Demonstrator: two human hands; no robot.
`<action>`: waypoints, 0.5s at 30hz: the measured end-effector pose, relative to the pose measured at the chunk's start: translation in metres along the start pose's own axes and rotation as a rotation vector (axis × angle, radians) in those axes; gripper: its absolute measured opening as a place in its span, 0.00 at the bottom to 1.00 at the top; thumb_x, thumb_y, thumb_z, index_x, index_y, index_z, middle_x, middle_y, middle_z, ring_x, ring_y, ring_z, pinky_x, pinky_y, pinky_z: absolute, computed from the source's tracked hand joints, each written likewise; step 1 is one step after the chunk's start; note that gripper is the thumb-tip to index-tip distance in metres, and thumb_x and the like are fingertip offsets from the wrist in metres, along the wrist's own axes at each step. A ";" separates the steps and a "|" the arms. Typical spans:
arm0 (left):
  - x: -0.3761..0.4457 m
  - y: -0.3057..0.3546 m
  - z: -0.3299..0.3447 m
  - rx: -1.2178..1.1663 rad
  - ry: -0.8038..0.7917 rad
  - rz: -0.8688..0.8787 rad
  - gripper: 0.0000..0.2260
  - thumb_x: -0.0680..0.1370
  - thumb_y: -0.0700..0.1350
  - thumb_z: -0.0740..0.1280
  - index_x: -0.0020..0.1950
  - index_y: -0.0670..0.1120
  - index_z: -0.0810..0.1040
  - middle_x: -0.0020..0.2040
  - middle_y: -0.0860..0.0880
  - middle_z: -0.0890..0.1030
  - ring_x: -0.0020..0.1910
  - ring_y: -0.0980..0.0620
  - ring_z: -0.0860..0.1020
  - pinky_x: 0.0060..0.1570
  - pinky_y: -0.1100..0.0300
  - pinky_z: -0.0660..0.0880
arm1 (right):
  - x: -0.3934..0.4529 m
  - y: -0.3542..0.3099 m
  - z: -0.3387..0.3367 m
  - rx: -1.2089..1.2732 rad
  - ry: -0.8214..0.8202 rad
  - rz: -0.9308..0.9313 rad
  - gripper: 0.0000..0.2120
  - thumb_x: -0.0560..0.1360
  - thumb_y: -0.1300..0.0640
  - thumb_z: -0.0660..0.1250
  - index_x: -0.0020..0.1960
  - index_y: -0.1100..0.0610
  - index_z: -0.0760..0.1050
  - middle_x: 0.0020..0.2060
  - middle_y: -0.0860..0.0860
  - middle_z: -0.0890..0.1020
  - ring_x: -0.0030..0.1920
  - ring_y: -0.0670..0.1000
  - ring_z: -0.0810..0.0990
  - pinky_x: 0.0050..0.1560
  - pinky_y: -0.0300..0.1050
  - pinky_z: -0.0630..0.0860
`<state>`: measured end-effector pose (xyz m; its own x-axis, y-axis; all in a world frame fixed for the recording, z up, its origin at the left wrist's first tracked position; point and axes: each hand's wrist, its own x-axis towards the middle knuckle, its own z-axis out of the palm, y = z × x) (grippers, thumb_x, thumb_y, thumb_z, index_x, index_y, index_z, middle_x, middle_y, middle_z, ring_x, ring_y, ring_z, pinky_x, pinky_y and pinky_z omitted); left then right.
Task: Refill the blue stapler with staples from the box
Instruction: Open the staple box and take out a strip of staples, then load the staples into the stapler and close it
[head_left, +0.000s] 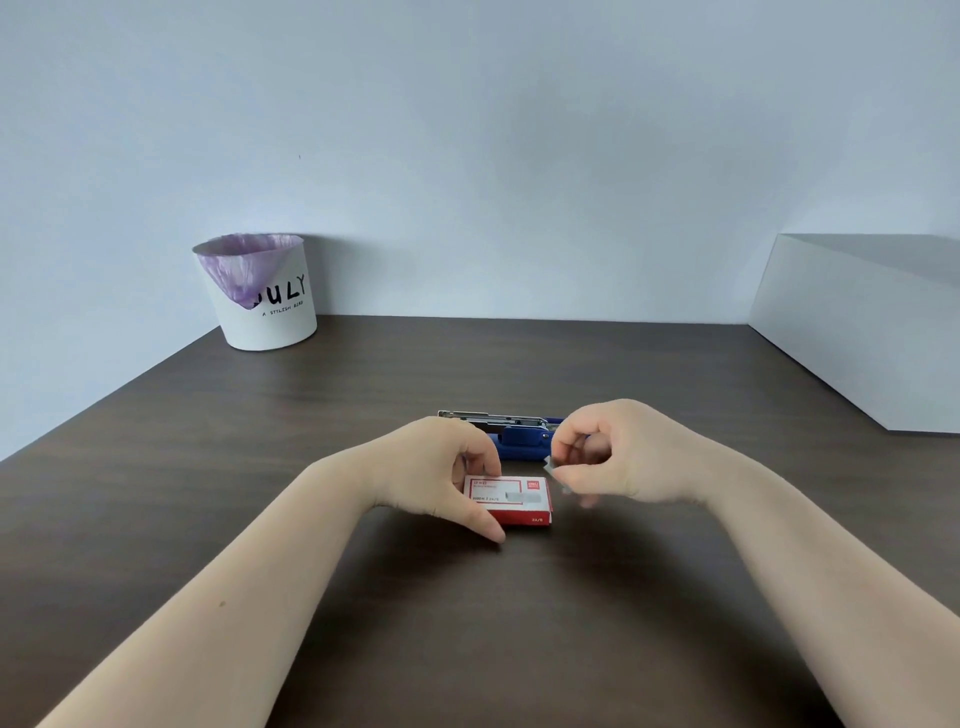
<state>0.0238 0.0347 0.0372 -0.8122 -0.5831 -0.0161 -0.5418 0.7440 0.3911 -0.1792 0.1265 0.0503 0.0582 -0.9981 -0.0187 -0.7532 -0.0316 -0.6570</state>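
The stapler (519, 439) lies on the dark table (208, 467), just behind the box (511, 501), and it is open: its metal staple channel stretches to the left along the table while the blue body sits at the right end, partly hidden by the hands. The box, red and white with a printed label, lies flat on the table in front of the stapler, about at the middle of the table's width.

The left hand (441, 467) rests at the box's left end, the thumb along the near edge and the fingers curled onto the far edge, so the fingers are closed on the box and hold it in place.

The right hand (618, 457) hovers just right of the box and above the stapler's blue end. Its thumb and forefinger are pinched together on a small grey strip of staples (555, 474), which hangs off the fingertips over the box's right end; the strip is blurred, so its exact length is unclear.

Far behind and to the left of the box, against the wall, stands a white bin (270, 312) with black lettering and a purple bag lining it. Far to the right of the box, a white block (857, 332) sits on the table's edge.
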 end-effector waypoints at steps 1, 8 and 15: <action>-0.001 -0.001 -0.001 -0.006 0.005 -0.004 0.22 0.63 0.58 0.77 0.52 0.52 0.79 0.43 0.61 0.75 0.36 0.62 0.74 0.35 0.73 0.69 | 0.000 0.001 -0.002 -0.009 0.041 0.005 0.03 0.71 0.56 0.70 0.43 0.55 0.77 0.35 0.55 0.86 0.29 0.47 0.83 0.41 0.41 0.78; -0.005 -0.014 -0.015 -0.289 0.383 -0.091 0.09 0.71 0.54 0.71 0.43 0.49 0.83 0.38 0.54 0.82 0.31 0.59 0.73 0.37 0.66 0.71 | 0.011 -0.002 -0.009 0.032 0.209 0.005 0.02 0.72 0.58 0.70 0.44 0.52 0.78 0.35 0.49 0.84 0.23 0.45 0.78 0.27 0.32 0.72; 0.002 -0.050 -0.008 -0.297 0.560 -0.225 0.01 0.73 0.46 0.71 0.42 0.50 0.82 0.38 0.57 0.79 0.36 0.56 0.73 0.41 0.66 0.70 | 0.055 -0.021 0.009 -0.232 0.148 -0.092 0.09 0.77 0.58 0.63 0.54 0.55 0.80 0.42 0.44 0.80 0.35 0.39 0.75 0.39 0.28 0.68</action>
<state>0.0504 -0.0063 0.0254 -0.4086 -0.8541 0.3217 -0.5370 0.5100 0.6720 -0.1545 0.0728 0.0563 0.0499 -0.9867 0.1547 -0.8799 -0.1167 -0.4607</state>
